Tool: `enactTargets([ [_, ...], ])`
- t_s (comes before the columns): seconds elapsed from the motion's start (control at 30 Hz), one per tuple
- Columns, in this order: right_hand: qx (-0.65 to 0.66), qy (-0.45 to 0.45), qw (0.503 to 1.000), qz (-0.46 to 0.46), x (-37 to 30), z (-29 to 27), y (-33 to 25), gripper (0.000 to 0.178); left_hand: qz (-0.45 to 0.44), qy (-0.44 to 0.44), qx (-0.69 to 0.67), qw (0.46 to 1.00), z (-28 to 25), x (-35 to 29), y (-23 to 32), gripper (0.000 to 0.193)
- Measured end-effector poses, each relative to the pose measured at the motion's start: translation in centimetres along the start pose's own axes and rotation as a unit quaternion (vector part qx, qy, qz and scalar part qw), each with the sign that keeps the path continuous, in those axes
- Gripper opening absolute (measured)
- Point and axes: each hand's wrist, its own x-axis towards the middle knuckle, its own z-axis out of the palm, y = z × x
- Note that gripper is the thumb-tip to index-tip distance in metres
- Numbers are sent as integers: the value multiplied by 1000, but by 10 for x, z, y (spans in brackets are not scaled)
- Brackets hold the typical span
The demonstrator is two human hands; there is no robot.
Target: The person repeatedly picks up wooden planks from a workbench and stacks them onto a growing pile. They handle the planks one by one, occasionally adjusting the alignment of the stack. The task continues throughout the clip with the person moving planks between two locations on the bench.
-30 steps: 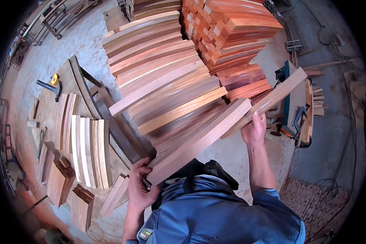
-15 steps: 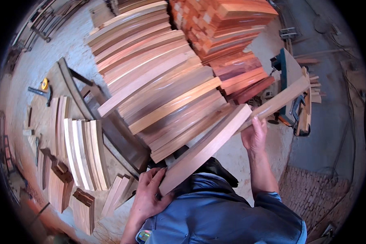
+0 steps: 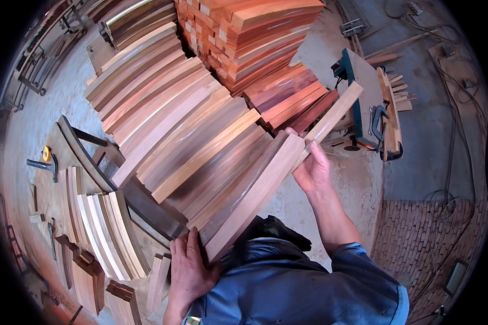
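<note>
A pale, gently curved wooden piece [image 3: 257, 200] slants across in front of me, along the near edge of a row of similar curved pieces [image 3: 200, 127]. My left hand [image 3: 190, 265] grips its lower-left end, fingers over the end and thumb along the near side. At the upper-right end, my right hand [image 3: 313, 168] is closed round a narrower wooden strip [image 3: 333, 116], its thumb on top. That strip sticks out to the upper right, and its lower part is hidden behind the curved piece.
Reddish blocks [image 3: 276, 43] are stacked high behind the row. On the left, a workbench [image 3: 54, 146] bears pale curved pieces [image 3: 114, 233], a hammer [image 3: 51, 168] and a yellow tape measure [image 3: 46, 153]. To the right is a green-edged machine table [image 3: 363, 97] with a blue clamp [image 3: 378, 119].
The curved piece has gone from over my lap to beside the row's near edge, both hands still on it and the strip. The whole view has shifted, with the stacks now further left.
</note>
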Motion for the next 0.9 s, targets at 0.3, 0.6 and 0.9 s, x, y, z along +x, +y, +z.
enactTargets([
  [0.3,51,-44,998,12,6,2,5,27,62,107,44,991,20,3,-12,76],
  [0.6,112,-56,992,29,2,19,2,22,106,151,94,978,34,2,-31,75],
  [0.9,82,122,985,88,-6,31,18,39,3,71,-70,995,20,8,-22,85],
])
